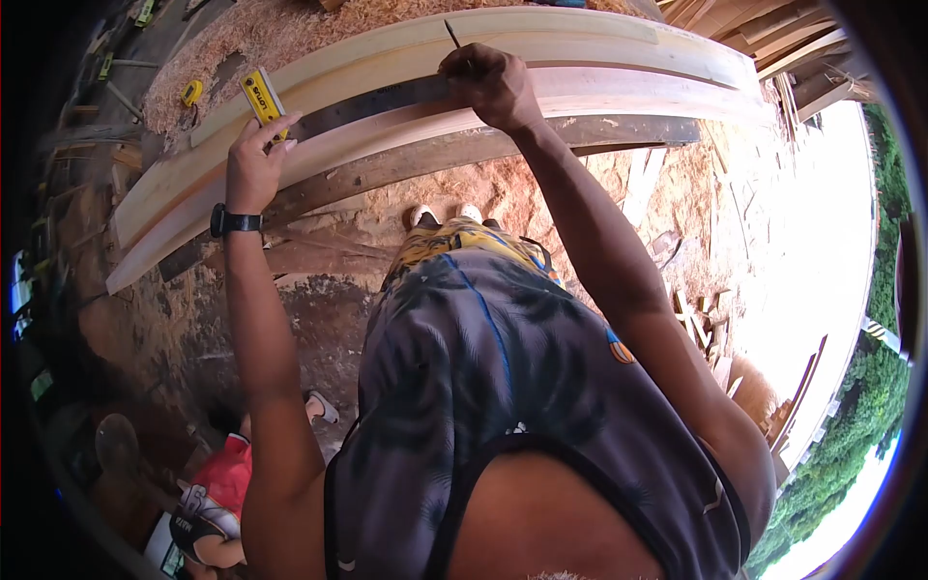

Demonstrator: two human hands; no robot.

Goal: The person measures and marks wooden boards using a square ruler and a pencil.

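Two long pale wooden boards lie side by side across the upper view. A try square with a yellow handle is gripped by my left hand, which wears a dark watch. The square's dark blade reaches right along the wood toward my right hand. My right hand is closed around a thin dark marking tool, whose end sticks up past the fingers, above the boards. Its lower end is hidden by the hand.
A yellow tape measure rests among wood shavings at the upper left. A darker beam runs below the boards. Wood scraps lie at the right. Another person in red is at the lower left.
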